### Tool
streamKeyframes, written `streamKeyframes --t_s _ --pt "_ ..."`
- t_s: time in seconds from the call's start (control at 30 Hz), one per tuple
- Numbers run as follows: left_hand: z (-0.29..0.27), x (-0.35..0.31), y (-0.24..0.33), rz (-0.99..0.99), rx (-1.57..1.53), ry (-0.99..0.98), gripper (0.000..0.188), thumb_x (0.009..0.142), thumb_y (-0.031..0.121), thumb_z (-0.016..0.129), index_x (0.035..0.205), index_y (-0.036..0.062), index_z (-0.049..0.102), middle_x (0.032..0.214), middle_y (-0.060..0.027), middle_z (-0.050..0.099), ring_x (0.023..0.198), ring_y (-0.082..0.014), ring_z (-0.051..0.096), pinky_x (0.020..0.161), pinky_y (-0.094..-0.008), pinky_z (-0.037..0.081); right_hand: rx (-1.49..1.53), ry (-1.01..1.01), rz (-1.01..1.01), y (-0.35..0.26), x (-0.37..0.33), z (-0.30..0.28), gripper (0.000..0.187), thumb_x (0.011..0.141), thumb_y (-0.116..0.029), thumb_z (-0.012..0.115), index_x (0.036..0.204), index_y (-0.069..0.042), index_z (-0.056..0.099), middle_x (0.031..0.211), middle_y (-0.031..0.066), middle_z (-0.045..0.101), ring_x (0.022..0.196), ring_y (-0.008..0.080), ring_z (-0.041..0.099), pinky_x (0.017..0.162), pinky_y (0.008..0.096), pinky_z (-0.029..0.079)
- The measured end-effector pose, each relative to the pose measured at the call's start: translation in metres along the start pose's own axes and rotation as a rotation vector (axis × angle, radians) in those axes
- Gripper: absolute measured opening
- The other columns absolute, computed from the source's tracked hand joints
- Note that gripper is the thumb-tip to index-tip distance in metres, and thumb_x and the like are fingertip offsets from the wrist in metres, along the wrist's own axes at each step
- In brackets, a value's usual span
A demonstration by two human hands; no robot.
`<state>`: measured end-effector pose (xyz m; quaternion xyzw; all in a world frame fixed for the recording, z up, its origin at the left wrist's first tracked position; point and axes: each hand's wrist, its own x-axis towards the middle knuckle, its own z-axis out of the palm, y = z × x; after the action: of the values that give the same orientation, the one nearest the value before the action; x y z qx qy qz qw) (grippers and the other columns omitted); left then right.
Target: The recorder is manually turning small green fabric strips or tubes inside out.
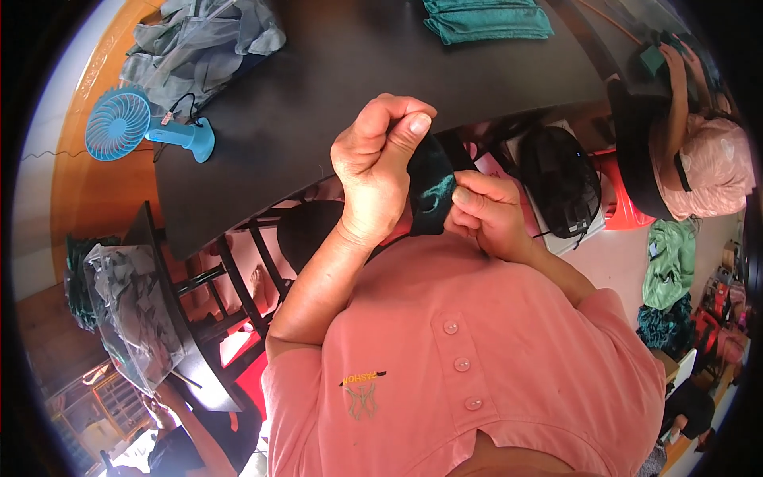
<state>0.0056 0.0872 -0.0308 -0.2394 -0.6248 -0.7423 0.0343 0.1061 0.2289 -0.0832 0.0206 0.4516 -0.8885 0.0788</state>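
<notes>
Just above the chest of the pink shirt (pixel 397 310), near the close edge of the dark table (pixel 310 119), a piece of dark green cloth (pixel 431 195) hangs between the person's two hands. The left hand (pixel 373 163) is the higher of the two: its fingers are curled in and its thumb is pressed against the side of the forefinger, seemingly with the upper end of the cloth caught beneath, though the exact spot is hidden by the hand itself. The right hand (pixel 489 211) is lower and pinches the right-hand edge between thumb and forefinger, the other fingers folded under. The cloth has a sheen and curves slightly between the two grips; its lower edge lies close in front of the shirt. The step in hand looks to be handling this one piece in the air, its edge held between two points, rather than working it on the table. As a judgement, the next move calls for both pinches to be firm and for the fingers to work along the edge in small shifts, since slick fabric could slip or twist if one side let go first. Farther off on the table lie folded green cloths (pixel 489 20), well apart from the hands, and a blue fan (pixel 127 127) stands toward the left end.
</notes>
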Motion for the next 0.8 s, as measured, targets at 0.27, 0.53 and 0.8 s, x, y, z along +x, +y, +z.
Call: streamKeyframes --t_s 0.27,0.53,0.8 --pt "0.001 -0.009 0.002 -0.316 -0.367 0.078 0.016 0.086 -0.003 0.067 0.101 0.0004 0.069 0.083 0.0035 0.061 0.075 -0.0038 0.049 0.072 -0.0167 0.039 0.181 0.045 0.084 -0.006 0.001 0.002 0.022 0.095 -0.01 0.056 0.109 0.006 0.061 0.062 -0.0036 0.036 0.051 0.0065 0.03 0.049 0.0266 0.032" --pt "0.001 -0.019 0.006 -0.525 -0.508 0.061 0.02 0.084 0.002 0.071 0.103 0.0019 0.066 0.089 -0.0017 0.063 0.079 -0.0092 0.056 0.069 -0.0229 0.046 0.122 0.051 0.013 -0.017 0.007 0.0 0.022 0.095 -0.014 0.055 0.106 0.004 0.062 0.061 -0.0008 0.042 0.05 0.0084 0.034 0.049 0.0278 0.032" --pt "-0.01 0.003 0.011 -0.323 -0.659 0.192 0.007 0.082 -0.003 0.065 0.088 -0.0001 0.065 0.09 -0.0064 0.065 0.087 -0.0156 0.059 0.089 -0.0278 0.042 -0.063 0.051 0.053 -0.024 0.003 0.0 0.021 0.091 -0.014 0.058 0.102 0.002 0.065 0.061 0.0027 0.048 0.051 0.0112 0.044 0.049 0.0271 0.032"
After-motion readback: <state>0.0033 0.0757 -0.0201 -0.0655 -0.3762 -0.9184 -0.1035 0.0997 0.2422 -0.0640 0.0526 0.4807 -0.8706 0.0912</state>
